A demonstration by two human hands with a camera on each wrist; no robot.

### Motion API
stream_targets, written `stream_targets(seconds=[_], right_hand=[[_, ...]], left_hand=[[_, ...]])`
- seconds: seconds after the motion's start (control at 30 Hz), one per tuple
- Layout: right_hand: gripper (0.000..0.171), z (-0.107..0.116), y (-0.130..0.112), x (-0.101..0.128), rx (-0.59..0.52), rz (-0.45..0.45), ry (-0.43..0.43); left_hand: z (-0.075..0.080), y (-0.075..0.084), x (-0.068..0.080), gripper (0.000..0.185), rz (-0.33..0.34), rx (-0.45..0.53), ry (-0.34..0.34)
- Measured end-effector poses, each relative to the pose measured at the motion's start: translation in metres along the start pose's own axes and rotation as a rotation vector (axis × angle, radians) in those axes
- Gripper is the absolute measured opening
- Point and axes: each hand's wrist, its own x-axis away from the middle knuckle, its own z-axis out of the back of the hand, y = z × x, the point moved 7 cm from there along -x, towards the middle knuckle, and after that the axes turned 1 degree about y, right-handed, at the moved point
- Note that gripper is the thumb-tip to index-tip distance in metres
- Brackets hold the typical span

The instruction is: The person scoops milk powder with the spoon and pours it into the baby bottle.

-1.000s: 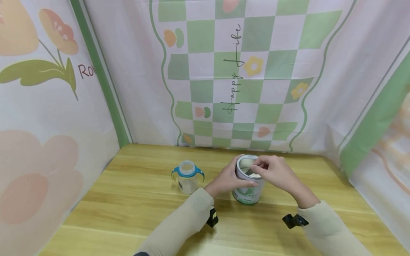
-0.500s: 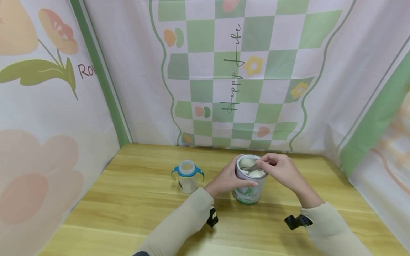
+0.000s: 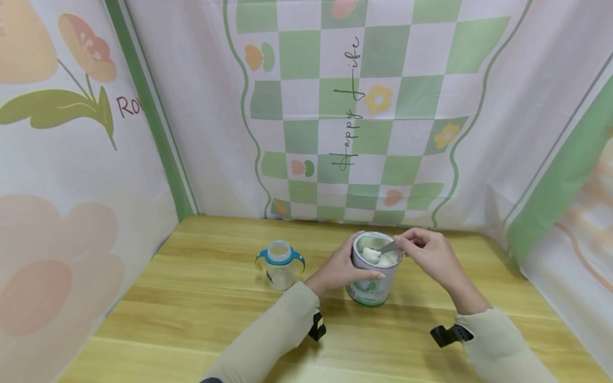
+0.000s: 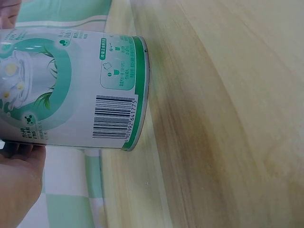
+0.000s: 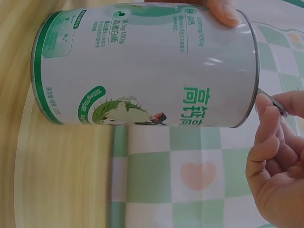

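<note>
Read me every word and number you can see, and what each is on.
"Happy Life": back curtain
"Ro", then cut off: left curtain
"6 907992 641775": barcode on the can
"高钙高", cut off: can
"18.5g/100g 高蛋白质": can
"1000mg/100g": can
Other can print, marking on the cup: too small or blurred to read.

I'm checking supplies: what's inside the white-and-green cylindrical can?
The can holds whitish powder, some heaped on a grey metal spoon. The bottom cannot be seen: powder covers it.

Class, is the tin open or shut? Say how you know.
Open: in the head view, the tin has an uncovered top, with white powder visible and a spoon reaching in.
</note>
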Motion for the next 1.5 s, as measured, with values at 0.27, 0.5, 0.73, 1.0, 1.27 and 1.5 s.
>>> stream_targets(seconds=[0.27, 0.5, 0.73, 1.0, 1.27, 1.5], right_hand=[[0.031, 0.005, 0.000, 0.003, 0.021, 0.058, 0.061], [0.027, 0.007, -0.002, 0.005, 0.054, 0.096, 0.094], [0.027, 0.010, 0.001, 0.005, 0.023, 0.070, 0.125], [0.038, 0.010, 0.023, 0.004, -0.153, -0.086, 0.118], [0.040, 0.010, 0.037, 0.005, -0.211, -0.128, 0.115], [0.040, 0.010, 0.038, 0.006, -0.222, -0.131, 0.119]], left_hand=[[0.000, -0.002, -0.001, 0.088, -0.006, 0.002, 0.002], [0.000, -0.003, -0.002, 0.087, -0.021, 0.001, -0.003], [0.000, -0.004, -0.003, 0.088, -0.031, 0.004, 0.000], [0.001, -0.005, -0.003, 0.091, -0.013, -0.005, 0.016], [0.001, -0.004, -0.002, 0.094, -0.004, -0.003, 0.020], [0.000, -0.004, -0.002, 0.090, -0.015, 0.017, 0.006]])
